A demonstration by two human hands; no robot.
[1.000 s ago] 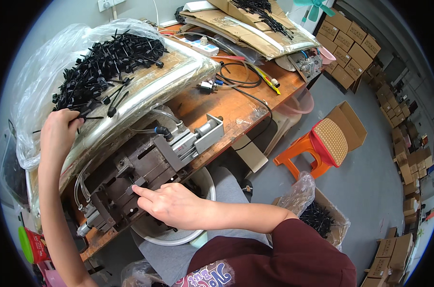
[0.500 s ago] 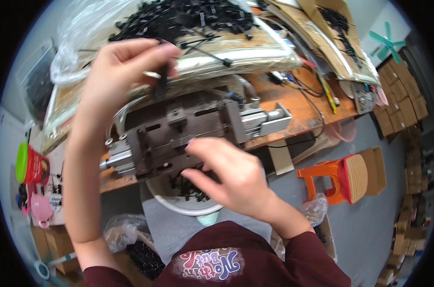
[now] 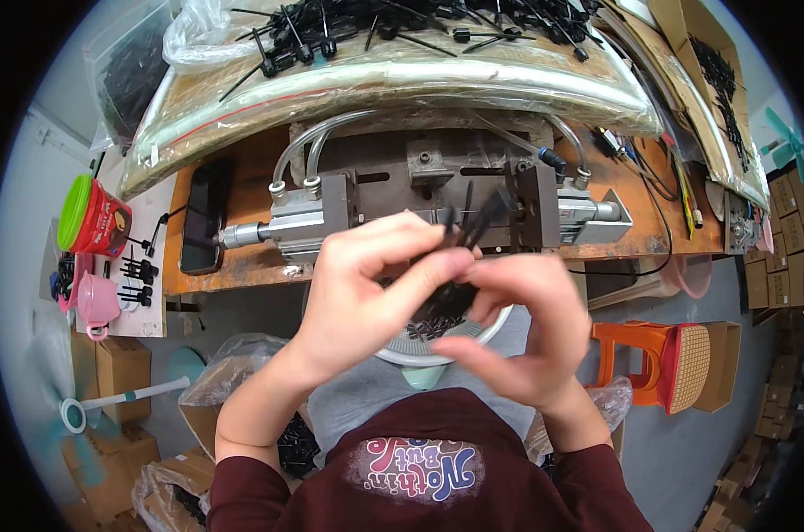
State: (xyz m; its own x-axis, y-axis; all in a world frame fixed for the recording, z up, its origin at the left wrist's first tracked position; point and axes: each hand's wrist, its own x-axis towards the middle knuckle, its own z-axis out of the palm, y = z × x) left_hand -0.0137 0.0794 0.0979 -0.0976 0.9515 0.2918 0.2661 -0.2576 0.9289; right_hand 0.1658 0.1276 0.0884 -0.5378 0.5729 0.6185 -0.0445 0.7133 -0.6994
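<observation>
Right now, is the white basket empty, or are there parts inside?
Not empty: black parts show inside the basket. How full, I cannot tell: left hand and right hand hide much.

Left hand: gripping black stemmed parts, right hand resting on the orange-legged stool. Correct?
Not quite: the right hand isn't on the orange-legged stool. The head view shows it beside the left hand, which is gripping black stemmed parts.
</observation>
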